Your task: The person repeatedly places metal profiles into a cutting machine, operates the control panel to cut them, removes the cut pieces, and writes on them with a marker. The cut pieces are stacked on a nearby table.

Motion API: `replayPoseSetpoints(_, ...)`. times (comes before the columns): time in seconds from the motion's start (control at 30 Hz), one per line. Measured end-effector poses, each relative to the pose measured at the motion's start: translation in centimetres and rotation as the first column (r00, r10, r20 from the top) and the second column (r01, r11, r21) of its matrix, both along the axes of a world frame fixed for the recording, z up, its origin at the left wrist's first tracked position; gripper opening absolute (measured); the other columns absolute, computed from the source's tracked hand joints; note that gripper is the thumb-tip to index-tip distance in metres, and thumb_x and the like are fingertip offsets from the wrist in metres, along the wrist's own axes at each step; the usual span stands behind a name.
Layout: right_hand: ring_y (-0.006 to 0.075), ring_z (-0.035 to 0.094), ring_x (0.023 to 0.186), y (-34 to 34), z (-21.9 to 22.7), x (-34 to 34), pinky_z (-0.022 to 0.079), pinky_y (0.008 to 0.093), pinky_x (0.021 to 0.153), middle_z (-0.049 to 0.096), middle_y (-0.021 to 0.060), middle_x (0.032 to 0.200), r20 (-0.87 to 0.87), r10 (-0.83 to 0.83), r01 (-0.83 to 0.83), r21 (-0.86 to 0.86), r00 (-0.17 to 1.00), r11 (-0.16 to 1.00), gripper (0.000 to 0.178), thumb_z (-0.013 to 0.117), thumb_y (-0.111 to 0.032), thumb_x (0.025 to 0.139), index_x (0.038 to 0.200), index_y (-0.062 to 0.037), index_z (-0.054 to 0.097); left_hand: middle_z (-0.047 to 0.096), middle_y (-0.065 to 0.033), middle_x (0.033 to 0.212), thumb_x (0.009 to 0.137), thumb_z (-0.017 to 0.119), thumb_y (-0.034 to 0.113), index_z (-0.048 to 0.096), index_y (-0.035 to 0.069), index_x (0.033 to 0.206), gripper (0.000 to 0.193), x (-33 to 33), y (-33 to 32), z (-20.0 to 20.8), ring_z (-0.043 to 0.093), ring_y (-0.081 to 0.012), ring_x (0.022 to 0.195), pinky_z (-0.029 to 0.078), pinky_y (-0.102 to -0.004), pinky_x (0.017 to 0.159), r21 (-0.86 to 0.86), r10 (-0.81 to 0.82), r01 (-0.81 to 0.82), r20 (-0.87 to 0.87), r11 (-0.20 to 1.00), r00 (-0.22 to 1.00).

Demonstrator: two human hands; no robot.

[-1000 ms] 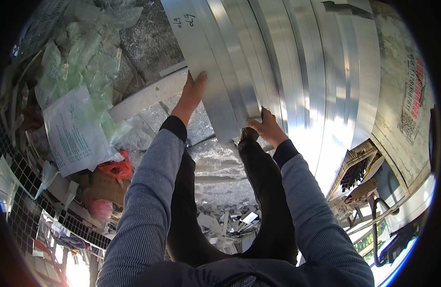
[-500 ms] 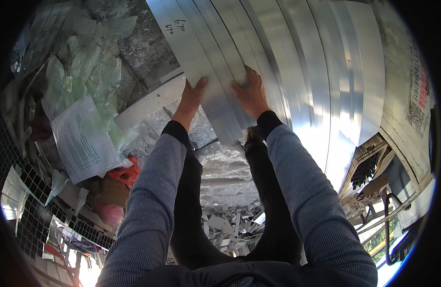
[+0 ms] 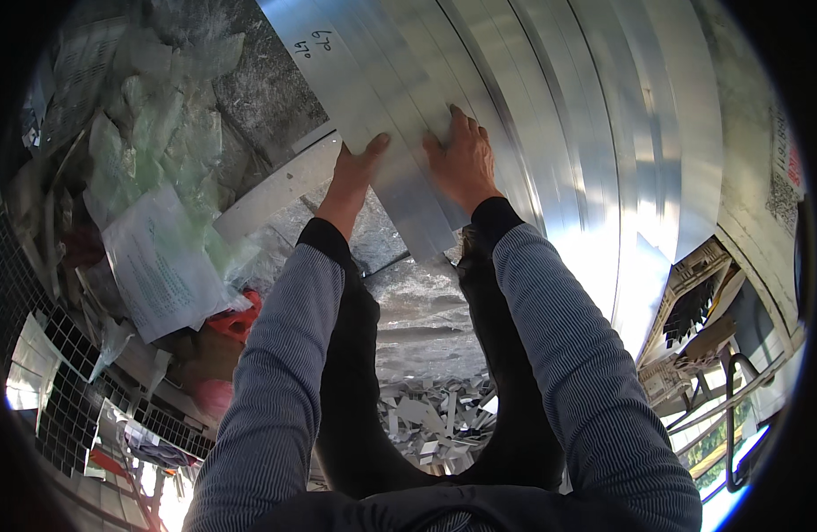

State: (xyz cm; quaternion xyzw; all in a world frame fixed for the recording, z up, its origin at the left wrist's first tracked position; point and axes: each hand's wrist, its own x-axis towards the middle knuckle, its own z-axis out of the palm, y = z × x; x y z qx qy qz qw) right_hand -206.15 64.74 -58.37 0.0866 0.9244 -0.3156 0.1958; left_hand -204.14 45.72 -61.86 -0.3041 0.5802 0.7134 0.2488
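Long silvery aluminium profiles (image 3: 533,106) lie side by side, running from the top of the view toward me. My left hand (image 3: 351,182) grips the outer edge of the leftmost profile (image 3: 395,191), thumb on the upper face and fingers hidden at its side or beneath. Handwritten marks show farther up that profile. Flat on the profiles, just right of the left one, rests my right hand (image 3: 466,164), its fingers stretched and thumb apart. The near ends of the left profiles reach close to my legs.
A pale metal bar (image 3: 275,186) juts out left of the profiles. Crumpled clear plastic and a white printed bag (image 3: 164,262) lie at left, beside a red bag (image 3: 235,315). Metal offcuts (image 3: 435,417) cover the floor between my legs. A shelf-like frame (image 3: 692,284) stands at right.
My right hand has opened from a bent hold at a profile's edge and now lies flatter. The seam between the left profiles looks narrower. My left hand keeps its grip.
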Motion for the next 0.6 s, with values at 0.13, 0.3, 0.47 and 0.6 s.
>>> replayPoseSetpoints(0.13,0.045,0.05,0.122,0.3,0.2,-0.6,0.043,0.053,0.1,0.053,0.0282,0.131,0.068,0.052,-0.054,0.028,0.996,0.998,0.072,0.068,-0.036,0.086,0.141,0.0023,0.04,0.043,-0.0179,0.147,0.089,0.073,0.044,0.03,-0.002,0.151,0.089,-0.5,0.1,1.3,0.043,-0.0278,0.136,0.035,-0.0356,0.113,-0.08,-0.108,0.111,0.039,0.991,0.993)
replayPoseSetpoints(0.3,0.0431,0.046,0.131,2.9,2.0,1.5,0.041,0.0499,0.107,0.049,0.0289,0.138,0.225,-0.102,0.108,-0.016,0.969,0.994,0.085,0.069,-0.037,0.085,0.151,-0.0003,0.029,0.032,-0.025,0.157,0.093,0.064,0.053,0.02,-0.005,0.154,0.095,0.9,-0.1,3.7,0.031,-0.0343,0.147,0.028,-0.0377,0.117,-0.214,-0.075,0.099,0.119,0.972,0.99)
replayPoseSetpoints(0.47,0.0357,0.062,0.114,10.8,8.3,13.6,0.051,0.0441,0.094,0.065,0.0225,0.121,0.423,-0.162,0.196,-0.038,0.892,0.98,0.078,0.074,-0.029,0.082,0.146,-0.0004,0.04,0.053,-0.0306,0.139,0.091,0.065,0.052,0.045,-0.009,0.141,0.082,13.0,-4.7,9.1,0.051,-0.0347,0.134,0.04,-0.0374,0.109,-0.383,-0.405,0.475,0.253,0.792,0.879)
replayPoseSetpoints(0.6,0.0336,0.069,0.1,17.2,18.0,25.4,0.054,0.0395,0.088,0.071,0.022,0.101,0.642,-0.113,0.041,0.126,0.759,0.991,0.064,0.071,-0.036,0.085,0.133,0.0028,0.055,0.067,-0.0217,0.111,0.091,0.061,0.048,0.064,-0.002,0.11,0.053,26.7,-11.6,16.8,0.063,-0.0358,0.106,0.048,-0.0431,0.088,-0.338,-0.449,0.512,0.25,0.79,0.858)
